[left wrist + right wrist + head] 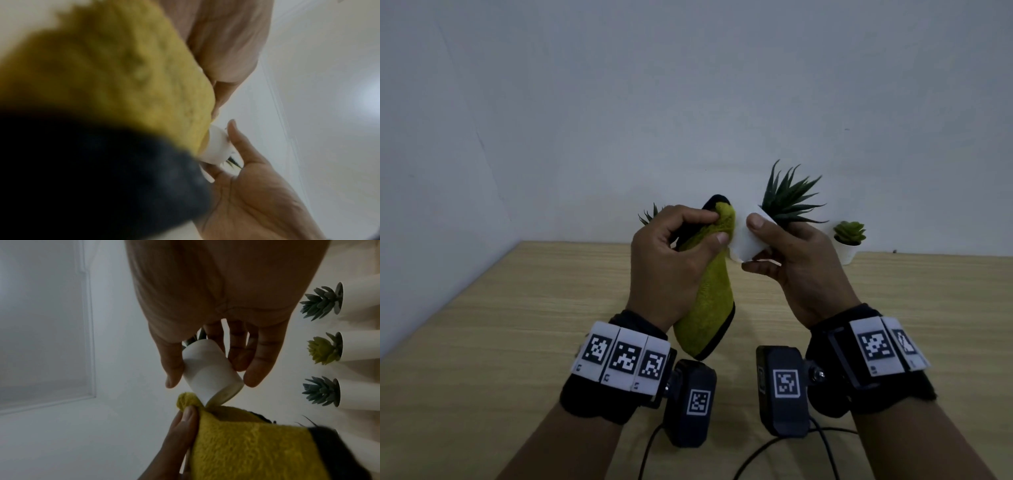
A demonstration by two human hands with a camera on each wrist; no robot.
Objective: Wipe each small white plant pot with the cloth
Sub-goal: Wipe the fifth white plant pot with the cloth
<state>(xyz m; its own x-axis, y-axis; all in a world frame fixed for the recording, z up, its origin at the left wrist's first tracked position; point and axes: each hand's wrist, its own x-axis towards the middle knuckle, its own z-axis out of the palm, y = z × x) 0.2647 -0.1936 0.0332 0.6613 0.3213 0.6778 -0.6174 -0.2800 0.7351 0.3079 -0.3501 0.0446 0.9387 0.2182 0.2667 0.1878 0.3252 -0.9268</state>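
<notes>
Pot (207, 369), tilted in right hand (801, 270), meets left hand's (667, 270) bunched cloth (709, 308); contact hidden.

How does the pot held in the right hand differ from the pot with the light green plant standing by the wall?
The held pot is off the table, tilted in the right hand; the light green plant's pot stands upright on the table. The held pot carries dark spiky leaves, the standing one a pale rosette. The cloth touches the held pot only. Both are small and white.
</notes>
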